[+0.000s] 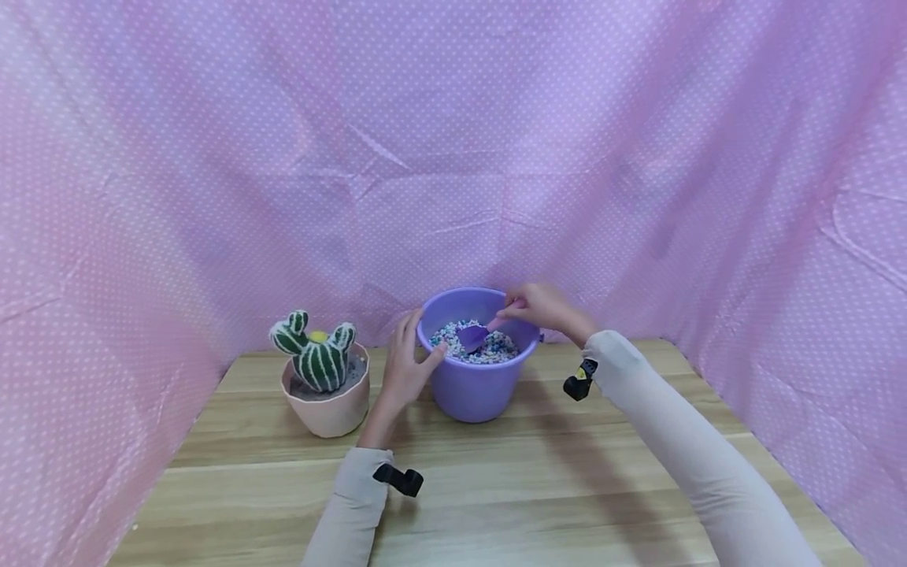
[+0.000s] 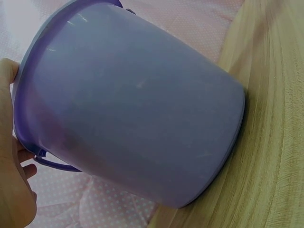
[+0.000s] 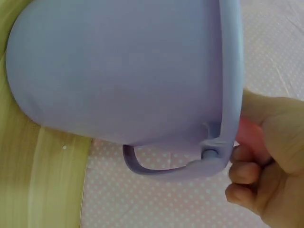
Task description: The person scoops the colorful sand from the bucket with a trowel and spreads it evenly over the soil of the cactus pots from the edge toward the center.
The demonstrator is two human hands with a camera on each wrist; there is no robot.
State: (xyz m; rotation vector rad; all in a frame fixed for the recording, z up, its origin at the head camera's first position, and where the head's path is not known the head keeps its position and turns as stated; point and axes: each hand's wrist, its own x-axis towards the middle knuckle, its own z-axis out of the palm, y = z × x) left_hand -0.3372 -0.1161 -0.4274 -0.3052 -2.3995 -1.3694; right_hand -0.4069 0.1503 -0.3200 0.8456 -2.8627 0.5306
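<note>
A purple bucket [image 1: 475, 394] stands upright on the table, partly filled with small white, blue and teal beads [image 1: 499, 348]. My left hand [image 1: 409, 366] holds the bucket's left rim, its thumb at the front edge and the fingers along the outer side, near the bucket's handle [image 2: 57, 165]. A toy shovel [image 1: 473, 337] with a purple blade and pink handle is in my right hand [image 1: 542, 305], which grips the handle over the right rim. The shovel's blade lies tilted among the beads. In the right wrist view, only the pink handle shows, between curled fingers [image 3: 244, 173].
Left of the bucket, close to my left hand, stands a pale pink pot [image 1: 329, 413] with a knitted green cactus [image 1: 322, 366]. The wooden table [image 1: 482, 496] extends towards me. Pink dotted cloth [image 1: 453, 157] hangs behind and along both sides.
</note>
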